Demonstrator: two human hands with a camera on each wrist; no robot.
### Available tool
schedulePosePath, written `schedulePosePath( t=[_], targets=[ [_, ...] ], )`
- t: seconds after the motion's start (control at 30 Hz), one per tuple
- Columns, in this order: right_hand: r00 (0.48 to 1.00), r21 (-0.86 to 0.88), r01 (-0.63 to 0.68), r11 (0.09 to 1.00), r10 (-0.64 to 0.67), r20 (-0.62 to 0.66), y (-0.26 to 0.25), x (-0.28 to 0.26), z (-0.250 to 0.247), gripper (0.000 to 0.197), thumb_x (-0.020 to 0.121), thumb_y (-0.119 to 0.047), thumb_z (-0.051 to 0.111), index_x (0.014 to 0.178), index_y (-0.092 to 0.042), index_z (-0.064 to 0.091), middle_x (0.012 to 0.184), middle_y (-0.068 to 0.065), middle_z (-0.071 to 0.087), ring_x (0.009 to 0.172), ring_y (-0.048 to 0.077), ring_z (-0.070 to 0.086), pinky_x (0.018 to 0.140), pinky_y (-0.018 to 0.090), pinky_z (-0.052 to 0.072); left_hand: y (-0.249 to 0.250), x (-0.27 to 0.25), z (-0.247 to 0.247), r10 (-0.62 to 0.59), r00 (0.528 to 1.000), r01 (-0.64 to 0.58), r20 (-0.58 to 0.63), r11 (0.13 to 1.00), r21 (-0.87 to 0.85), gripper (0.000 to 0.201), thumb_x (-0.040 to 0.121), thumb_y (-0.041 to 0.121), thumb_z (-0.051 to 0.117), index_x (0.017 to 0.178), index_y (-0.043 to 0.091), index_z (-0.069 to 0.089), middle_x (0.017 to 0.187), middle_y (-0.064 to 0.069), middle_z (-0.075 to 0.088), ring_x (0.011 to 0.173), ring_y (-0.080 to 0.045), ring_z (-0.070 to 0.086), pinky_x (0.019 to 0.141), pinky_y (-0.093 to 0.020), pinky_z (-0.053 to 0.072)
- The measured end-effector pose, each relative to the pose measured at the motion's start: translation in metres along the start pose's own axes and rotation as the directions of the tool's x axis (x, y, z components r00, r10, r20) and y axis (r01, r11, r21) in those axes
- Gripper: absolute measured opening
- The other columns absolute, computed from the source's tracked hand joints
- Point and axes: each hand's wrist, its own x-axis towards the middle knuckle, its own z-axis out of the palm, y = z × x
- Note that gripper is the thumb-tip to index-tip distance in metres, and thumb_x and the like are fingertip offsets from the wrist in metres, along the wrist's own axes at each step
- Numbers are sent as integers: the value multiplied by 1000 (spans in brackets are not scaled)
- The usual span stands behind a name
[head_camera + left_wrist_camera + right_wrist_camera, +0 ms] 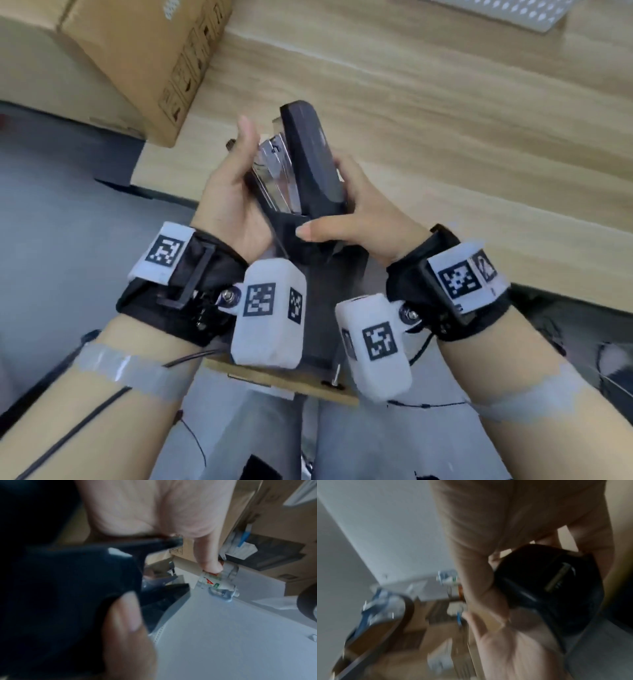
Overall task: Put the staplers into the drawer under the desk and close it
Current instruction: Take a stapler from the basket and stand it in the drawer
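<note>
Stapler [301, 178] up between both hands, over the near edge of the tabletop [445, 113]: left hand [229, 192] on its left side, right hand [359, 219] on its right. Cardboard box [137, 58] sits on the tabletop at far left, perforated tray [507, 13] far right. Open drawer [287, 380] juts out below the wrists.

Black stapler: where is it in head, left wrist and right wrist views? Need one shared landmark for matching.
Head: black stapler at centre, held over the desk edge between left hand and right hand.
Left wrist: large dark blurred mass filling the left half.
Right wrist: dark body right of centre, under the fingers.
Shared landmark: cardboard box, upper left in head, upper right in left wrist; too blurred to confirm in right wrist.
</note>
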Motion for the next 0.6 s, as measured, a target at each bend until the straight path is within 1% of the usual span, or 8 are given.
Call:
schedulePosePath(
  t=[0.07,0.1,0.17,0.23,0.33,0.4,0.47,0.6],
  targets=[
    [999,-45,-31,999,32,38,4,-3,24,75,73,3,70,128,-29,30,114,-5,55,98,8,59,80,18,54,-4,-13,-15,7,1000,-8,-24,1000,-24,57,76,60,45,89,13,74,97,-10,73,92,-23,71,89,-43,54],
    [997,-28,-54,998,56,61,9,-4,34,74,75,-1,68,130,-29,28,122,-3,53,105,10,57,87,21,52,-5,-19,-26,13,998,-16,-61,999,-48,58,74,62,49,96,13,73,106,-10,71,100,-23,69,92,-46,53],
    [984,56,-133,990,124,129,20,-8,47,71,77,-14,63,134,-36,26,135,-1,49,117,15,54,98,34,49,-8,-30,-46,13,987,-29,-163,995,-96,76,75,64,45,133,14,50,139,-13,53,125,-29,54,101,-55,43],
    [955,157,-243,957,207,214,36,-13,58,66,79,-22,56,135,-45,26,131,-8,53,117,16,56,99,44,48,-16,-39,-63,0,968,-24,-250,995,-95,79,79,68,33,142,20,40,143,-13,49,129,-31,51,104,-54,41],
    [913,167,-325,931,263,311,61,-18,68,59,80,-16,52,128,-43,31,116,-13,57,103,4,60,89,28,53,-39,-46,-84,-7,956,3,-294,1000,-15,68,85,68,19,125,28,56,120,0,68,111,-20,66,93,-42,53],
    [887,107,-377,920,326,328,79,-21,73,71,74,-8,57,133,-35,29,117,-8,56,107,10,57,94,32,50,-55,-48,-98,-47,956,81,-291,991,109,59,88,64,16,111,34,61,94,7,75,86,-10,73,73,-30,60],
    [872,53,-405,913,369,321,99,-22,73,89,69,6,64,137,-33,22,118,-4,56,109,13,56,93,30,50,-70,-47,-111,-111,950,181,-291,957,228,50,92,56,19,107,35,62,88,9,74,80,-7,71,68,-25,57],
    [833,-50,-529,847,529,162,148,-26,60,96,65,17,68,132,-33,21,109,4,57,99,19,58,85,30,52,-88,-35,-153,-177,917,357,-359,764,537,21,92,35,44,101,35,63,108,7,67,112,-16,60,107,-34,38]
  ],
)
